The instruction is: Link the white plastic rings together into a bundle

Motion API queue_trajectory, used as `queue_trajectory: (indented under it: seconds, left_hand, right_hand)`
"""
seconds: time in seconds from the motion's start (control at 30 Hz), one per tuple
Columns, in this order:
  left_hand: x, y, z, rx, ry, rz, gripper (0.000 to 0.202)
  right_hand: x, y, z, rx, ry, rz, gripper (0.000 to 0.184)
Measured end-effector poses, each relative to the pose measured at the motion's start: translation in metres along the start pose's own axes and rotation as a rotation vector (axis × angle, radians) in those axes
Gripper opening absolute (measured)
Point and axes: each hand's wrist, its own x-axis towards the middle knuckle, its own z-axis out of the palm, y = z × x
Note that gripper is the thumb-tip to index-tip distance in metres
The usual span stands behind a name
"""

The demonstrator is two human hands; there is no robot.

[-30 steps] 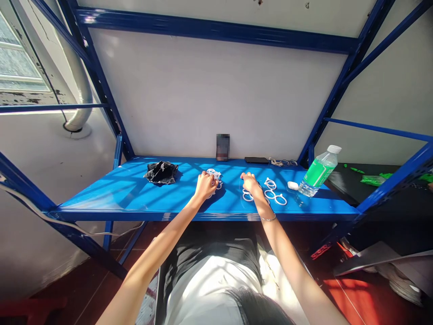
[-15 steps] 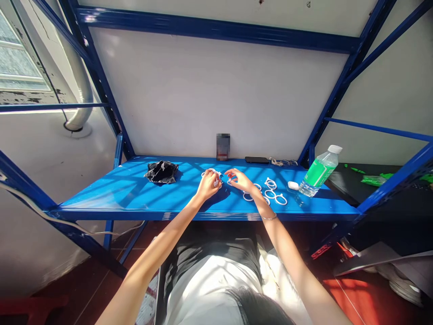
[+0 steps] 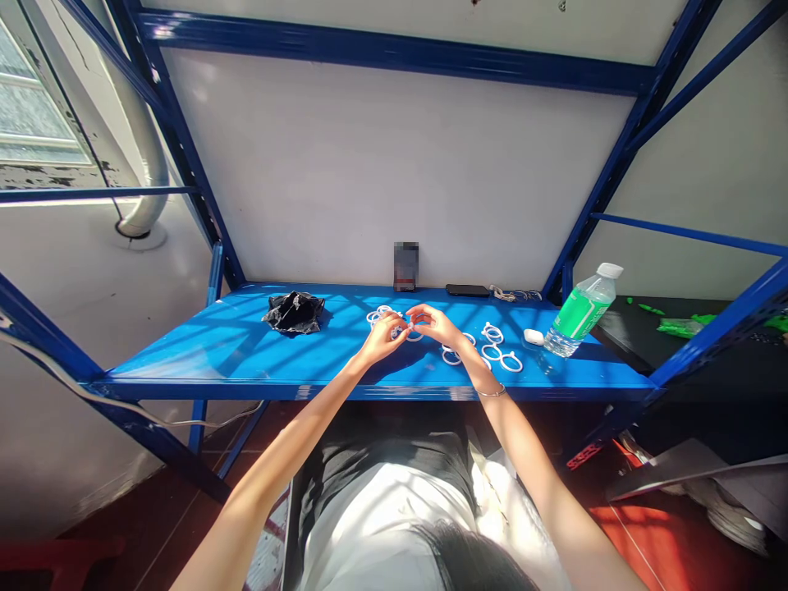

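Both hands meet just above the middle of the blue shelf [image 3: 246, 345]: the left hand [image 3: 382, 338] and right hand [image 3: 438, 326] each have a fingertip grip pinched shut on the same small white ring [image 3: 414, 333], looks like from opposite sides so it hangs clear of the surface. A heap of white rings [image 3: 377, 313] sits right behind the left hand, and more rings laid out flat [image 3: 494, 345] lie just right of centre, within easy reach. The water bottle [image 3: 579, 313] and earbud case [image 3: 533, 336] are parked further right, away from the arms.

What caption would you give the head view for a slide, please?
Left hand and right hand pinch a white ring over a blue shelf with loose rings.
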Motion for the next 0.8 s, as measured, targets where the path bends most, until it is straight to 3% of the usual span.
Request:
queue_trajectory:
  seconds: [0.23,0.5,0.8]
  left_hand:
    - [0.000,0.001,-0.001,-0.247,-0.006,-0.141,0.042]
    - [0.001,0.006,-0.004,-0.602,-0.228,-0.209,0.042]
    - [0.004,0.009,-0.004,-0.631,-0.328,-0.226,0.036]
  right_hand:
    - [0.001,-0.006,0.001,0.055,0.014,0.052,0.045]
    - [-0.004,-0.020,0.004,0.209,-0.130,0.217,0.035]
    - [-0.001,-0.027,0.015,0.329,-0.220,0.302,0.034]
